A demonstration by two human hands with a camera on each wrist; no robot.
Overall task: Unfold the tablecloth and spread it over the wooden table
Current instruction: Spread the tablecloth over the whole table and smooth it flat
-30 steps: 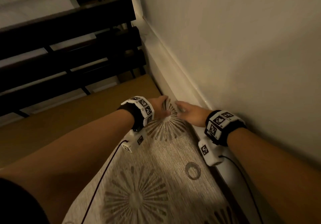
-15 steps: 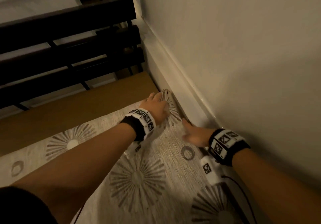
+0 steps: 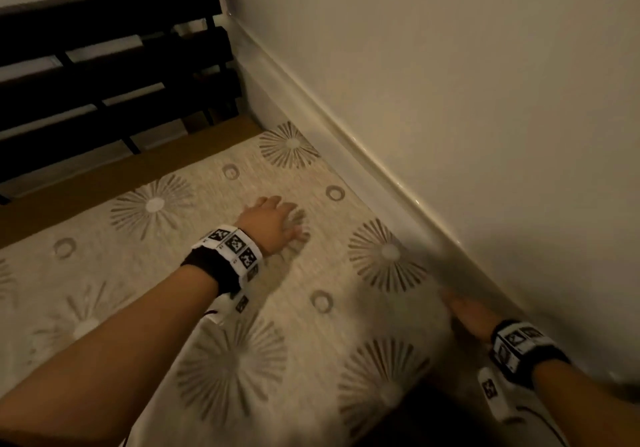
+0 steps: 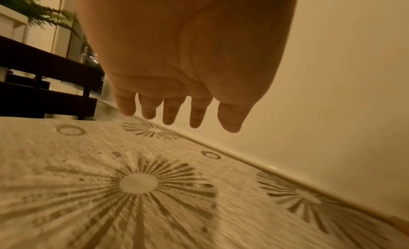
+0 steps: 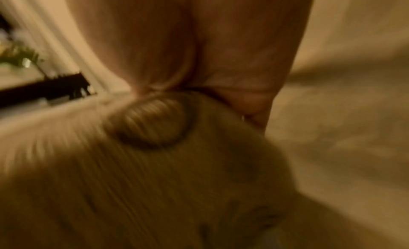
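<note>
The beige tablecloth (image 3: 145,273) with grey sunburst prints lies spread over the wooden table (image 3: 104,176); a bare wood strip shows along the far edge. My left hand (image 3: 277,224) is over the middle of the cloth, fingers straight. In the left wrist view its fingertips (image 4: 169,119) hang just above the tablecloth (image 4: 137,182). My right hand (image 3: 471,318) is at the cloth's right edge by the wall, blurred. In the right wrist view the right hand (image 5: 221,60) grips a raised fold of tablecloth (image 5: 150,126); its fingers are hidden behind the fold.
A pale wall (image 3: 450,65) with a white ledge (image 3: 346,134) runs right along the table's right side. A dark slatted bench (image 3: 104,65) stands just beyond the far edge. A green plant (image 4: 37,16) sits behind it.
Both hands have drawn back from the far right corner, the right hand along the wall edge towards me. The cloth now lies flat up to that corner and wider to the left.
</note>
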